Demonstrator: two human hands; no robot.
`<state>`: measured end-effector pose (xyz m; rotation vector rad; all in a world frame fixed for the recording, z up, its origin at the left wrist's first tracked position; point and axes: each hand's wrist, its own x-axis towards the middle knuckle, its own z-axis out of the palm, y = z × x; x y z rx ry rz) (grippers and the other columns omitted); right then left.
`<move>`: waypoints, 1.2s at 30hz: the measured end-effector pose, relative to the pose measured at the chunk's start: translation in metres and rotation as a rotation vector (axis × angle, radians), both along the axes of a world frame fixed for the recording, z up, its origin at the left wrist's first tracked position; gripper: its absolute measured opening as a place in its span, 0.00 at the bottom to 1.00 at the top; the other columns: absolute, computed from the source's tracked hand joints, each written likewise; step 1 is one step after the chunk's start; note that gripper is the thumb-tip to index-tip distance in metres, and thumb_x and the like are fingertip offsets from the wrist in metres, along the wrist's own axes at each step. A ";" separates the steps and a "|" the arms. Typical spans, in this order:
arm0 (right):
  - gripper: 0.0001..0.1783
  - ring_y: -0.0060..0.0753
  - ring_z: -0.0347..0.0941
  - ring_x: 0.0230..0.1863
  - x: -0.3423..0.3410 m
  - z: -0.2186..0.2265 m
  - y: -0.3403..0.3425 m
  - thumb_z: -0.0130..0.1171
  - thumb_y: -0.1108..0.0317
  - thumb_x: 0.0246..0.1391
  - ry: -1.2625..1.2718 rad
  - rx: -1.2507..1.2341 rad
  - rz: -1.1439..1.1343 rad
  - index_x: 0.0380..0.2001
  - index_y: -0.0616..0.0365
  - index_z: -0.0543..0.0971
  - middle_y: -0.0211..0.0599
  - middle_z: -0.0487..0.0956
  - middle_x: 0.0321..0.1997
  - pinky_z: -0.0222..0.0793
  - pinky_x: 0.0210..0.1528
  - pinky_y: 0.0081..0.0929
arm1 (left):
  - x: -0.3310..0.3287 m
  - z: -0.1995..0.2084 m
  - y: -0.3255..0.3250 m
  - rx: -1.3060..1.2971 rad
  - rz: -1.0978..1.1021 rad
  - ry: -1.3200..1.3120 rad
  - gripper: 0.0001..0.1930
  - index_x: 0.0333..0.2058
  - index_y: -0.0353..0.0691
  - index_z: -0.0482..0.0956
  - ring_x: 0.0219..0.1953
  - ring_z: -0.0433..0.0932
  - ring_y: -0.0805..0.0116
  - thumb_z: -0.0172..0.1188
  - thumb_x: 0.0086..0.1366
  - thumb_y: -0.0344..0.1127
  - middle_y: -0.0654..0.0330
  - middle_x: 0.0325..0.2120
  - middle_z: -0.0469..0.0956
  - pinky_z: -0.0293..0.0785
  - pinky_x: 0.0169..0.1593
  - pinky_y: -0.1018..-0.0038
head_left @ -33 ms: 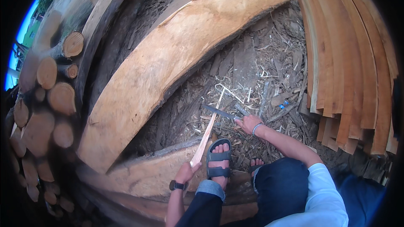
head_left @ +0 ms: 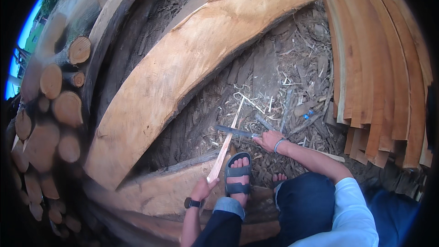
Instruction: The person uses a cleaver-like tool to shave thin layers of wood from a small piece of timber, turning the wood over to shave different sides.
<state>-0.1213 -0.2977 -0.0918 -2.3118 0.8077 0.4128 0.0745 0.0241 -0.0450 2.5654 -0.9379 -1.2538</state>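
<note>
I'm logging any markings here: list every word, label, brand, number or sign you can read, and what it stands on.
No readable text anywhere.
Knife in the right hand, wood strip in the left hand: none visible.
Wristwatch: too small to read.
Blue scrap: too small to tell.

The wood strip (head_left: 219, 161) is showing pale cream; the blade (head_left: 244, 133), dark grey. The curved slab (head_left: 183, 68) is showing light tan; the boards (head_left: 368, 55), orange-brown. I am also noting dark-blue trousers (head_left: 308, 201), a pale-blue shirt (head_left: 350, 210) and dark grey sandals (head_left: 238, 171).
</note>
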 end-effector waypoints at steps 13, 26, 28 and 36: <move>0.38 0.56 0.81 0.40 0.007 -0.003 -0.025 0.38 0.36 0.63 0.043 0.006 -0.078 0.34 0.61 0.84 0.54 0.83 0.34 0.77 0.43 0.46 | 0.009 -0.017 0.013 0.026 0.015 -0.018 0.32 0.32 0.27 0.78 0.24 0.78 0.58 0.57 0.63 0.61 0.47 0.19 0.77 0.72 0.32 0.63; 0.41 0.58 0.80 0.43 0.001 -0.010 -0.025 0.36 0.35 0.64 0.056 0.010 -0.084 0.35 0.65 0.83 0.59 0.82 0.37 0.75 0.48 0.49 | 0.003 0.019 -0.013 0.025 0.019 0.012 0.39 0.28 0.20 0.77 0.31 0.81 0.40 0.57 0.60 0.64 0.32 0.22 0.76 0.73 0.35 0.54; 0.41 0.59 0.79 0.43 -0.001 0.001 -0.008 0.36 0.35 0.64 0.069 0.012 0.069 0.36 0.65 0.83 0.60 0.82 0.38 0.75 0.48 0.49 | -0.002 0.017 -0.006 -0.066 0.068 0.068 0.39 0.27 0.20 0.77 0.31 0.81 0.40 0.57 0.60 0.64 0.32 0.22 0.75 0.73 0.35 0.54; 0.42 0.58 0.79 0.46 0.005 -0.003 -0.027 0.36 0.35 0.63 0.071 0.074 -0.095 0.36 0.66 0.83 0.61 0.81 0.39 0.73 0.50 0.49 | -0.002 0.019 -0.010 -0.062 0.008 -0.015 0.38 0.29 0.21 0.78 0.32 0.81 0.39 0.57 0.60 0.64 0.33 0.21 0.76 0.73 0.36 0.54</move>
